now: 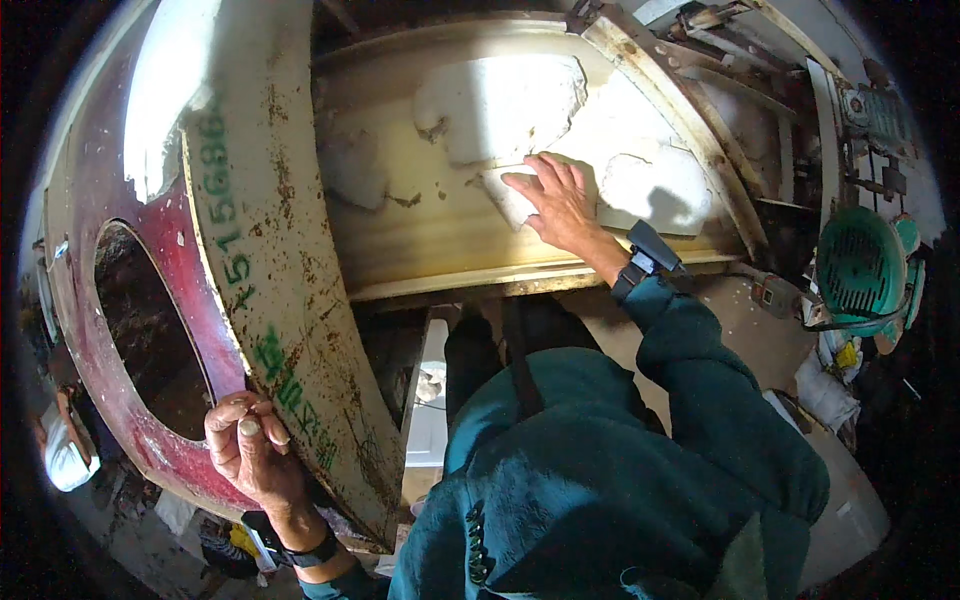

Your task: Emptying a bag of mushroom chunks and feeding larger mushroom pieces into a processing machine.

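Note:
My right hand lies spread over a small white sheet piece, its fingertips at the upper edge. Below it is a yellowish recessed panel, with a large white patch above the hand and another white patch to its right. At left, my left hand is curled, thumb against fingers, by the edge of a worn red panel with an oval opening. Whether these fingers pinch something small cannot be seen. Beside it runs a rust-spotted cream metal face bearing green stencilled writing.
A rusty curved frame bar bounds the yellowish panel on the right. Beyond it hangs a green slotted round guard or machine part with a cable. Below the panel stands a white board-like surface. Cloths and a bag lie at right.

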